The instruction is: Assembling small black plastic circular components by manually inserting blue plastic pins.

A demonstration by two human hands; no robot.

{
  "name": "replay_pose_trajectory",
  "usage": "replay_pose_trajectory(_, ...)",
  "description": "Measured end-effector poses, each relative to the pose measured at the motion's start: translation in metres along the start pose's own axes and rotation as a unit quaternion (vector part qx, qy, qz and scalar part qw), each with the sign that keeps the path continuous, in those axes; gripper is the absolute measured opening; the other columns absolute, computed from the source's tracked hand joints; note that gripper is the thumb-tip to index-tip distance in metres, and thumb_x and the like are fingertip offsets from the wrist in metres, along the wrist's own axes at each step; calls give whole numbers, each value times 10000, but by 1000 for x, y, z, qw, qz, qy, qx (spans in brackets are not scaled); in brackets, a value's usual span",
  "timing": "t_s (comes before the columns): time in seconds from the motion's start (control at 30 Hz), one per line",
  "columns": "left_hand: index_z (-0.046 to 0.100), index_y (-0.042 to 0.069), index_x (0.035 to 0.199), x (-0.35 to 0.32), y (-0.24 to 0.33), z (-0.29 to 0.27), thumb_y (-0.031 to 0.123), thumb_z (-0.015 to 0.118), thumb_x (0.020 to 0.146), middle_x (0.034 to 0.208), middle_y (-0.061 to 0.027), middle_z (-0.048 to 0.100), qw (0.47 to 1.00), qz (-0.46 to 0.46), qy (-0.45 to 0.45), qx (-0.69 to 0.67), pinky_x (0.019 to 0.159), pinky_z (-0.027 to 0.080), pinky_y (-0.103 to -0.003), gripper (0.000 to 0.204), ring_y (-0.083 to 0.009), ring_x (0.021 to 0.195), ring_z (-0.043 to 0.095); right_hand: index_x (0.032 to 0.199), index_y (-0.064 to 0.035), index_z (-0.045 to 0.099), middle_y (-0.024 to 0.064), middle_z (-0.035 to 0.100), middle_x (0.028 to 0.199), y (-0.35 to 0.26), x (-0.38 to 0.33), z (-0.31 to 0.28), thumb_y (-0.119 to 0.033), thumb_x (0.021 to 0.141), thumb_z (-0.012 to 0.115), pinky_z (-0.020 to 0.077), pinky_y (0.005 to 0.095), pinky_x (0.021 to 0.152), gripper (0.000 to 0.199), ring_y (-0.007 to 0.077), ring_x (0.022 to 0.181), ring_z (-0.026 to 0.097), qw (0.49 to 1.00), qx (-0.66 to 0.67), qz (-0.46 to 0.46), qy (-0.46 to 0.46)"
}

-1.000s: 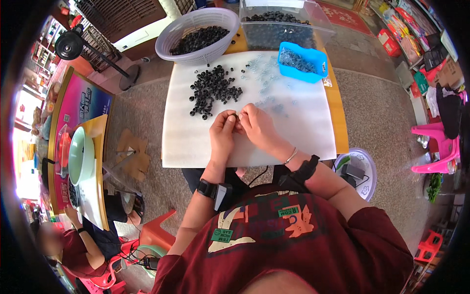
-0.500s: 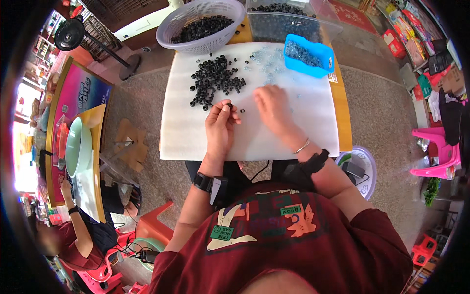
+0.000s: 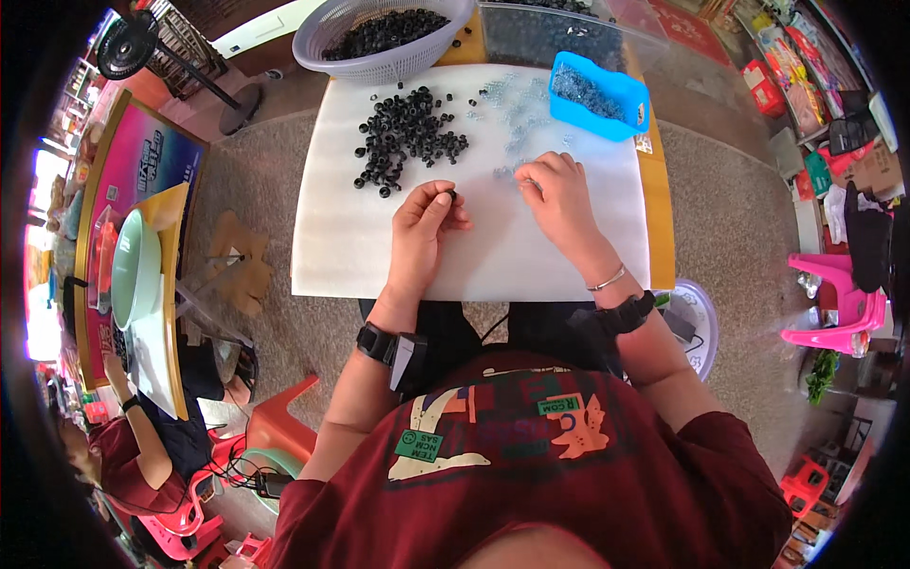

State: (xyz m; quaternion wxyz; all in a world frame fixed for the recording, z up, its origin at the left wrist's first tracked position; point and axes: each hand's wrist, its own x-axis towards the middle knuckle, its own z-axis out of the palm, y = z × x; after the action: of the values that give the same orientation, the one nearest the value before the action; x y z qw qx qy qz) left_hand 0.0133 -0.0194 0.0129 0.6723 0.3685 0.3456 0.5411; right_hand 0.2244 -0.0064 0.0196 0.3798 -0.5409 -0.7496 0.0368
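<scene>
My left hand (image 3: 424, 228) pinches a small round black plastic part (image 3: 450, 195) between thumb and forefinger, just above the white board (image 3: 360, 261). Right of it, my right hand (image 3: 564, 199) has its thumb and fingers drawn together low over the board. Whatever its fingertips hold, if anything, is too small to make out. A few small clear pieces (image 3: 502, 174) lie beside those fingertips. Beyond my left hand spreads a loose pile of black ring-like parts (image 3: 408, 133). More clear pieces (image 3: 519, 114) are scattered beyond my right hand.
A blue plastic tub (image 3: 597, 123) of small clear pieces stands at the far right. Behind the board are a pale basket (image 3: 379, 68) of black parts and a clear bin (image 3: 640, 43). Leftward, a co-worker's arm (image 3: 147, 446) reaches to a side table with a green basin (image 3: 137, 270).
My right hand has moved right across the board, its fingers now curled together. My left hand keeps its pinch. A loose black piece beside it is no longer visible. The whole view has shifted slightly.
</scene>
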Motion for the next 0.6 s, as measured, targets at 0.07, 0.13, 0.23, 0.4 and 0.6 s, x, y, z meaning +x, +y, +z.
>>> replay_pose_trajectory(0.07, 557, -2, 1102, 0, -1, -2, 114, 509, 972, 948, -82, 602, 1000, 0, 2, 9, 709, 537, -287, 181, -136, 793, 600, 792, -102, 640, 35, 562, 824, 0, -3, 1, -62, 770, 642, 387, 390, 743, 46, 257, 839, 525, 1000, -7, -1, 5)
replay_pose_trajectory(0.13, 557, -2, 1104, 1, -1, -2, 115, 511, 971, 947, -83, 603, 1000, 4, 3, 11, 705, 539, -288, 183, -136, 790, 601, 796, -106, 649, 34, 557, 829, 3, -4, -1, -59, 764, 644, 387, 390, 744, 56, 251, 839, 521, 999, -19, 0, 26)
replay_pose_trajectory(0.23, 556, -4, 1107, 1, -1, -2, 111, 512, 970, 942, -85, 605, 1000, 13, 9, 1, 700, 541, -291, 184, -138, 778, 600, 818, -112, 661, 33, 548, 837, 9, -6, -6, -54, 759, 645, 384, 390, 743, 84, 245, 838, 515, 998, -48, -13, 28)
replay_pose_trajectory(0.4, 556, -9, 1107, 1, -3, -6, 103, 510, 970, 938, -89, 607, 999, 26, 5, -40, 694, 540, -294, 183, -142, 769, 601, 846, -111, 666, 32, 555, 861, 18, -15, -16, -53, 766, 646, 378, 385, 743, 101, 245, 847, 520, 997, -61, 3, 38)
replay_pose_trajectory(0.6, 558, -5, 1102, 0, -1, -4, 103, 506, 970, 933, -88, 606, 999, 17, 13, -42, 682, 535, -287, 178, -139, 764, 598, 867, -111, 658, 38, 569, 889, 28, -27, -24, -44, 771, 646, 375, 382, 741, 117, 249, 861, 526, 996, -66, 43, 52)
